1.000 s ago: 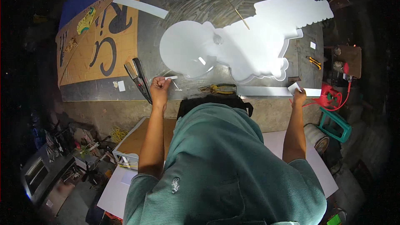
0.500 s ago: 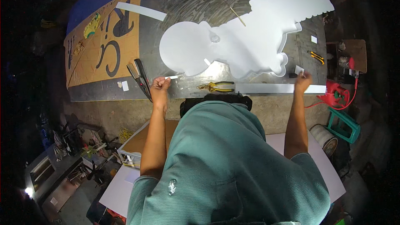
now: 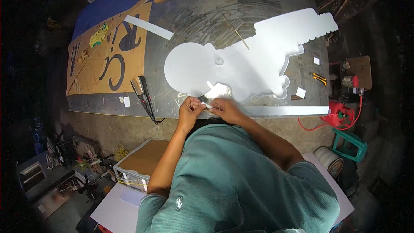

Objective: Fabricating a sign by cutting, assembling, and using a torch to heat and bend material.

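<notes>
Close together at the table's near edge, my left hand (image 3: 190,112) and my right hand (image 3: 227,111) both have their fingers closed on a short white strip (image 3: 206,105). The strip runs between the two pinches. Just beyond them lies a large white cut-out shape (image 3: 189,67), with a round end at left and a raised rim along part of its near outline. Left of my hands rests a black hair straightener (image 3: 146,98), its arms spread. A long white strip (image 3: 289,111) lies along the near edge to the right. The pliers are hidden by my hands.
A yellow utility knife (image 3: 319,78) and small white pieces (image 3: 300,92) lie at the table's right. Brown cardboard with black lettering (image 3: 129,60) covers the left part. A thin stick (image 3: 235,31) touches the cut-out. A green stool (image 3: 349,145) stands at lower right.
My right hand has come left from the table's right side, leaving a small white piece there. My left hand has moved right with the short strip, and both hands now meet on it.
</notes>
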`<state>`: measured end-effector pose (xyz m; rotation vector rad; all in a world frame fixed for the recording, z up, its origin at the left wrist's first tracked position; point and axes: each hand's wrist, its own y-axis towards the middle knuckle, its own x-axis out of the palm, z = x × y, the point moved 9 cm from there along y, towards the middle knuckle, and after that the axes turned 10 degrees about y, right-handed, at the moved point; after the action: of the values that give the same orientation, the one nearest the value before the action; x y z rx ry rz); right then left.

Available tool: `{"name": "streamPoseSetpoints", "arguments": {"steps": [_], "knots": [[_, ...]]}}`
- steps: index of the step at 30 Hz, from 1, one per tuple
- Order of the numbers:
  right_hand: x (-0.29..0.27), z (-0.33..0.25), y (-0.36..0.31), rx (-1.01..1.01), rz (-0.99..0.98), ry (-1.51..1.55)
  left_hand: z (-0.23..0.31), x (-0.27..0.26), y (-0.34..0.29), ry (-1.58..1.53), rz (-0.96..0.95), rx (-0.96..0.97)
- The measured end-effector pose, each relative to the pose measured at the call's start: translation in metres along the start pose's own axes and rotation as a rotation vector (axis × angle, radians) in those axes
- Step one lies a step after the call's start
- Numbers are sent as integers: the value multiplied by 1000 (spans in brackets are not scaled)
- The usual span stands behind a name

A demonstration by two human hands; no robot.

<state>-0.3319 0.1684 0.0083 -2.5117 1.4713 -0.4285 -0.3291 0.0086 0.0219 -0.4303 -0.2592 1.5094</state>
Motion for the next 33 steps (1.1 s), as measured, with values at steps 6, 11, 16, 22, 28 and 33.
{"name": "streamPoseSetpoints", "arguments": {"steps": [6,11,16,22,28,33], "knots": [[-68,19,3,-116,309,-246,-24,-22,-22,198,15,22],[-208,21,7,-8,678,-482,-98,-83,-63,464,217,-61],[-251,26,47,35,653,-361,-210,-123,-123,119,345,-290],[-106,-6,67,-88,251,-6,-166,-126,-154,196,487,-177],[101,-44,33,-102,-380,-398,-8,-70,-125,708,312,309],[180,-61,22,-173,-522,-468,-42,-91,-135,373,233,191]]}}
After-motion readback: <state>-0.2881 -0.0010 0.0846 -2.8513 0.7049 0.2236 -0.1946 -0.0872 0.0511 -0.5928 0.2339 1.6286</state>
